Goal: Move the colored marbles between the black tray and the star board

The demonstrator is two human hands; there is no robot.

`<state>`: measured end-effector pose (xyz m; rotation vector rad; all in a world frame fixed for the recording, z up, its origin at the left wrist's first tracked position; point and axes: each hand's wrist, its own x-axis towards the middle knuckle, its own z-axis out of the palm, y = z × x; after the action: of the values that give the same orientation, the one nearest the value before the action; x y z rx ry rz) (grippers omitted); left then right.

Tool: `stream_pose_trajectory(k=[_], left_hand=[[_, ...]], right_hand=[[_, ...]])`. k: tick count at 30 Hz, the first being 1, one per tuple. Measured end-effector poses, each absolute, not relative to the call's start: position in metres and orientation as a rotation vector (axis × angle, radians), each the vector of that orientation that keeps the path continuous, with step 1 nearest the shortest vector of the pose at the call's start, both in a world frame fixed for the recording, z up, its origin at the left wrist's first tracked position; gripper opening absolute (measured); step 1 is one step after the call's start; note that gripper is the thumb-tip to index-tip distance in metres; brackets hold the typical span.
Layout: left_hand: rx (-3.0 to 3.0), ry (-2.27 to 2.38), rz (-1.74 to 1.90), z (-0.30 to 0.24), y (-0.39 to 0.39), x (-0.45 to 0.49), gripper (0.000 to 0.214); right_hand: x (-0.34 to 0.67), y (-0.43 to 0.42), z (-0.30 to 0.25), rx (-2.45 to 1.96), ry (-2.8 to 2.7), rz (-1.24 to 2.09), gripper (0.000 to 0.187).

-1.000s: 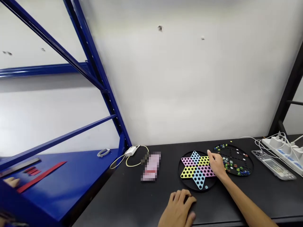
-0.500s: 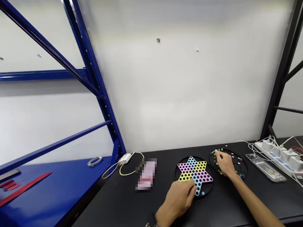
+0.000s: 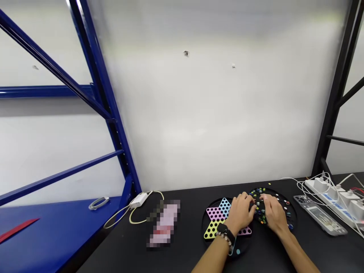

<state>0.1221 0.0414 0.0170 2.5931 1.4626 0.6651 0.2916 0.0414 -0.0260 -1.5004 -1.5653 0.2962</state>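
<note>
A Chinese checkers board (image 3: pixel 214 231), a star with pink, yellow and blue points full of round holes, lies in a black round base. Right of it is a black round tray (image 3: pixel 294 216) with many small coloured glass marbles (image 3: pixel 261 207) inside. My left hand (image 3: pixel 240 212) reaches across the board's right side to the tray's left edge, thumb and forefinger apart. Over the tray, my right hand (image 3: pixel 275 216) bends its fingers down among the marbles, fingertips close together; whether a marble is between them is hidden. A black watch (image 3: pixel 226 232) and bead bracelet circle my left wrist.
A pixelated pinkish item (image 3: pixel 166 223) lies left of the board, near a white adapter (image 3: pixel 139 200) with a looped cable. On the right are a clear-topped case (image 3: pixel 320 215) and a power strip (image 3: pixel 334 195) with plugs. Blue shelving (image 3: pixel 113 117) stands at left.
My left hand has moved right and away from me, from the board's near side to the tray's edge, its fingers parting. My right hand has shifted slightly within the tray. The view has turned slightly.
</note>
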Motion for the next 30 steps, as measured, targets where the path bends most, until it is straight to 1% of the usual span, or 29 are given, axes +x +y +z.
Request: stream_pose_trajectory(k=[2, 4, 5, 7, 8, 10, 14, 18, 22, 25, 30], left_hand=[[2.52, 1.496, 0.723, 0.023, 0.035, 0.085, 0.018], [2.485, 1.47, 0.661, 0.027, 0.028, 0.044, 0.024], [2.471, 1.463, 0.606, 0.027, 0.024, 0.024, 0.032], [2.462, 1.459, 0.459, 0.023, 0.017, -0.009, 0.058], [2.421, 1.5, 0.403, 0.019, 0.015, -0.022, 0.068], [2.354, 1.562, 0.358, 0.01, 0.015, -0.036, 0.076], [2.296, 1.67, 0.472, -0.002, 0.028, -0.038, 0.062], [2.265, 1.684, 0.54, -0.005, 0.042, -0.036, 0.052], [2.246, 1.728, 0.605, -0.009, 0.039, -0.039, 0.044], [2.228, 1.741, 0.583, -0.012, 0.031, -0.04, 0.046], [2.246, 1.717, 0.486, -0.011, 0.022, -0.037, 0.06]], right_hand=[[0.274, 0.031, -0.023, -1.444, -1.791, 0.279, 0.047], [0.253, 0.02, -0.021, -1.355, -2.041, 0.327, 0.047], [0.244, 0.016, -0.02, -1.306, -2.151, 0.368, 0.051], [0.227, 0.011, -0.02, -1.232, -2.298, 0.44, 0.058], [0.221, 0.011, -0.02, -1.22, -2.33, 0.458, 0.058], [0.211, 0.017, -0.02, -1.23, -2.335, 0.454, 0.054], [0.2, 0.036, -0.021, -1.292, -2.26, 0.405, 0.047], [0.196, 0.047, -0.024, -1.353, -2.224, 0.435, 0.05], [0.199, 0.047, -0.027, -1.406, -2.204, 0.492, 0.056], [0.2, 0.046, -0.03, -1.406, -2.209, 0.504, 0.058], [0.201, 0.048, -0.035, -1.399, -2.185, 0.501, 0.057]])
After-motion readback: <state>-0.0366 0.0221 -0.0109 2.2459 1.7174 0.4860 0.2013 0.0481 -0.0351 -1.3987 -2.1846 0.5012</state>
